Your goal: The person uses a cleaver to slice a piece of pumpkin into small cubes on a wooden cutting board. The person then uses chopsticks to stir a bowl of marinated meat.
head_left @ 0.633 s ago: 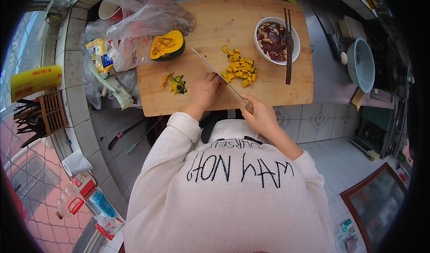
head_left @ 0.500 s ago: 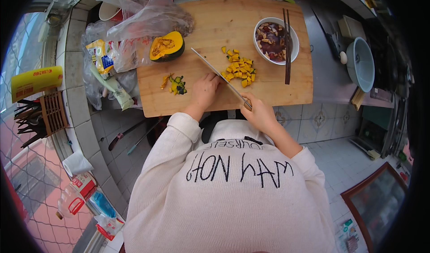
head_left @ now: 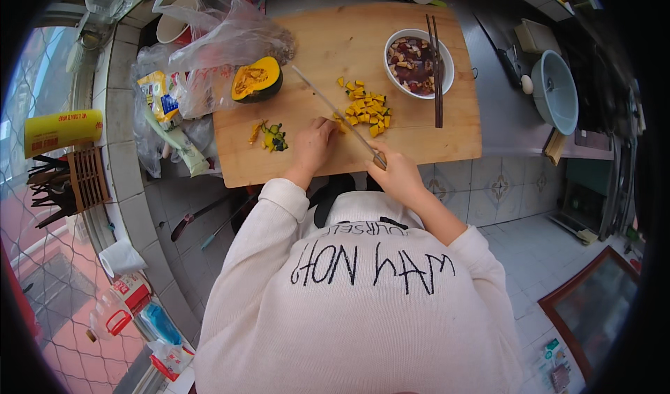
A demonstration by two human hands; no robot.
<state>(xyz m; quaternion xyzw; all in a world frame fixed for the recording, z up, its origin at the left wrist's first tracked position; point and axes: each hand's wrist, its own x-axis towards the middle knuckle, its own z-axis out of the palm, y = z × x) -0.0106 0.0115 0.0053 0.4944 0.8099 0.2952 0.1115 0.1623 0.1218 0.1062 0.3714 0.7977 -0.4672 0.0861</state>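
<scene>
On a wooden cutting board (head_left: 335, 38), my right hand (head_left: 394, 171) is wrapped round the handle of a kitchen knife (head_left: 338, 116). Its blade slants away to the far left, seen nearly edge-on. Close against the blade's left side is my left hand (head_left: 314, 145), fingers curled; whatever lies under the fingertips is hidden. Diced yellow pumpkin (head_left: 366, 108) with green skin is heaped just right of the blade. A cut pumpkin piece (head_left: 257, 80) with seeds and dark green rind rests beyond my left hand. Green and orange scraps (head_left: 274, 137) lie left of that hand.
A white bowl (head_left: 452, 73) of dark liquid and chopped pieces stands at the board's right, chopsticks (head_left: 437, 80) across it. Plastic bags (head_left: 209, 45) crowd the far left corner. Right of the board are another knife (head_left: 509, 66) and a pale blue basin (head_left: 555, 92).
The view has shifted slightly. The knife tip has moved a little farther away over the board, while both hands keep nearly the same places and grips.
</scene>
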